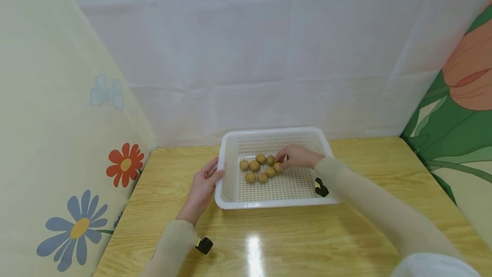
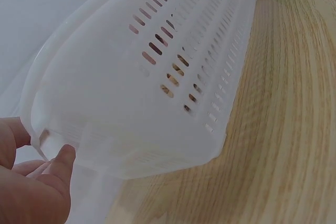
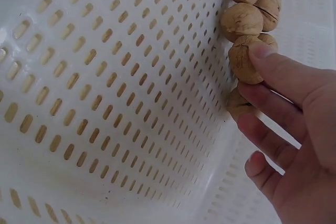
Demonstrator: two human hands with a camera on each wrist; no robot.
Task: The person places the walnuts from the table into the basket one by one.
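A white plastic basket with slotted walls stands on the table, holding several walnuts grouped left of its middle. At its left end, my left hand grips the rim, the thumb on one side and fingers on the other; the left wrist view shows the basket's slotted outer wall beside that hand. My right hand reaches inside over the right wall. In the right wrist view, its thumb and index finger pinch a walnut at the end of the group, other walnuts touching it.
The wooden table extends in front of the basket and to both sides. A white sheet hangs right behind it. Flower-printed panels stand at the left and right.
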